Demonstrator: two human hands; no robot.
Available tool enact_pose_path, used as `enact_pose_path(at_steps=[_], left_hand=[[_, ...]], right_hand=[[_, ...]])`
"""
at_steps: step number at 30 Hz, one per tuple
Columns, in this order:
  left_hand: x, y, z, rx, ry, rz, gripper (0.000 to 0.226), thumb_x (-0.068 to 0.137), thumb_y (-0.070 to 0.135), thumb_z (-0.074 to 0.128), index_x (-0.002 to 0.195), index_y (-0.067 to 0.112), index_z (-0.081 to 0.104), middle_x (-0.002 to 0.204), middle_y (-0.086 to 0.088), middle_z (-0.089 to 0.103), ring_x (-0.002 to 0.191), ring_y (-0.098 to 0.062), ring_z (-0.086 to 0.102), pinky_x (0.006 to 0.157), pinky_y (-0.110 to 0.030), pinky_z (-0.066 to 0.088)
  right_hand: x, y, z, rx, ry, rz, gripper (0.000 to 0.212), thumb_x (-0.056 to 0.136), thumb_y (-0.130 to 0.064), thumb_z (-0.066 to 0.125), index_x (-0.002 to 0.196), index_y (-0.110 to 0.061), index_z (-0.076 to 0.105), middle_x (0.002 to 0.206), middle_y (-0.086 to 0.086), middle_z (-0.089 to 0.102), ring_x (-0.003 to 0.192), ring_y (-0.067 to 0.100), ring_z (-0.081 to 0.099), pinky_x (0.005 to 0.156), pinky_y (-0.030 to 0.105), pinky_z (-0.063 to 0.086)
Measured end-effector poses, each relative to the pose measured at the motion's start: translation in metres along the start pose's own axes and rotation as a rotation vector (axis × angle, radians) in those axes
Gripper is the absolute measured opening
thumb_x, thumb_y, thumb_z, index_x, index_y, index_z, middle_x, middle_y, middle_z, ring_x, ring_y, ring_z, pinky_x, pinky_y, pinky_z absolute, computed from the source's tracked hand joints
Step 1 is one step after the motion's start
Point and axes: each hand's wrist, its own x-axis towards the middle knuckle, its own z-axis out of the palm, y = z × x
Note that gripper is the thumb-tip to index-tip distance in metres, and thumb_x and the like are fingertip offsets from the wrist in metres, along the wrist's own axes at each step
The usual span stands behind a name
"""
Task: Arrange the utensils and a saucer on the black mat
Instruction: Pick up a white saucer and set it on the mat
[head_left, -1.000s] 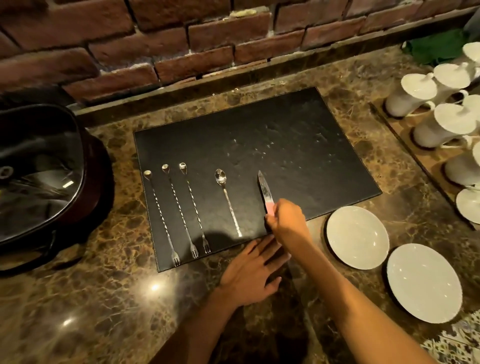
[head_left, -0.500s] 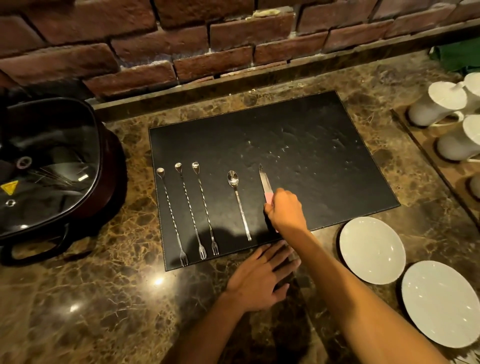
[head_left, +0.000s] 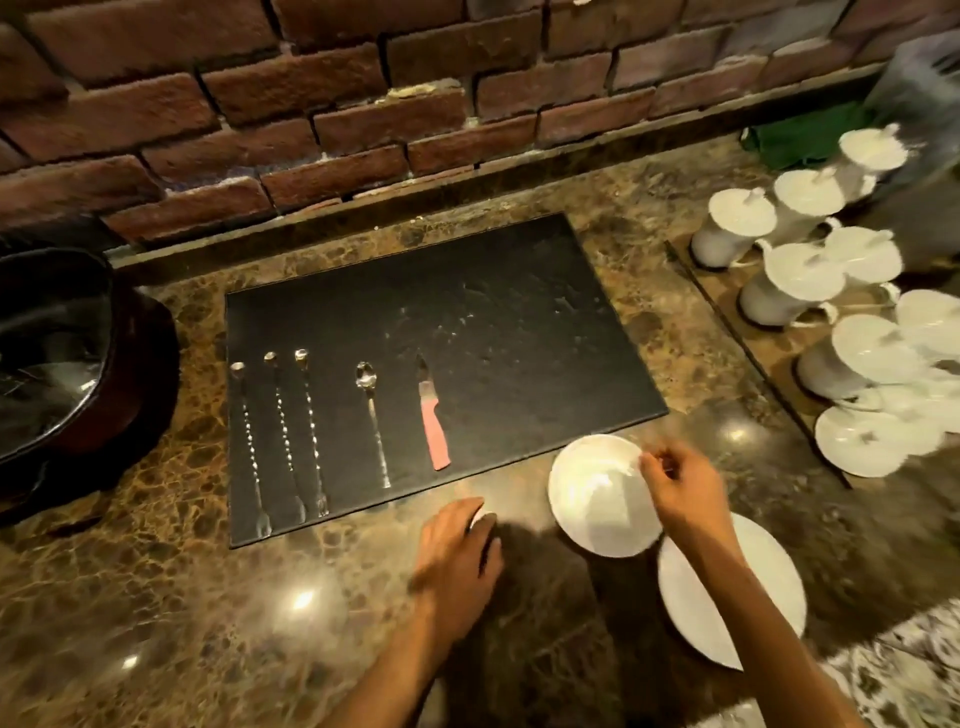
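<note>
On the marble counter (head_left: 156, 597), the right hand (head_left: 685, 488) pinches the rim of a white saucer (head_left: 592, 493) with closed fingers; the left hand (head_left: 457, 551) rests open, holding nothing.

Single head-worn wide-angle view, looking forward and steeply down at a marble counter (head_left: 156, 597), brick wall (head_left: 311, 104) along the top edge, black mat (head_left: 493, 312) near centre, both forearms entering from the bottom, close range
</note>
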Motion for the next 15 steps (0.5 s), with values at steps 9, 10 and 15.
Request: enact_pose_path(at_steps=[9, 10, 15], left_hand=[[0.004, 0.167, 0.045, -0.685, -0.382, -0.899, 0.016, 0.099, 0.014, 0.051, 0.085, 0.016, 0.06, 0.082, -0.014, 0.07, 0.065, -0.024, 0.064, 0.059, -0.037, 0.056], [0.004, 0.177, 0.05, -0.737, -0.437, -0.924, 0.016, 0.098, 0.013, 0.051, 0.084, 0.012, 0.059, 0.079, -0.015, 0.067, 0.062, -0.025, 0.062, 0.058, -0.035, 0.055], [0.003, 0.206, 0.064, -0.875, -0.621, -0.879, 0.012, 0.096, 0.007, 0.053, 0.104, 0.005, 0.062, 0.094, -0.007, 0.065, 0.082, -0.02, 0.065, 0.067, -0.03, 0.062]], right_hand=[[-0.006, 0.129, -0.085, -0.268, -0.018, 0.114, 0.014, 0.087, -0.009, 0.063, 0.099, -0.004, 0.066, 0.098, 0.021, 0.068, 0.089, 0.034, 0.059, 0.079, 0.037, 0.042], [-0.006, 0.136, -0.086, -0.307, -0.018, 0.097, 0.016, 0.086, -0.006, 0.063, 0.101, -0.001, 0.066, 0.1, 0.023, 0.067, 0.092, 0.037, 0.06, 0.081, 0.038, 0.043], [-0.008, 0.154, -0.088, -0.305, -0.054, 0.067, 0.014, 0.087, -0.004, 0.066, 0.101, -0.001, 0.069, 0.097, 0.017, 0.07, 0.083, 0.027, 0.059, 0.073, 0.03, 0.043]])
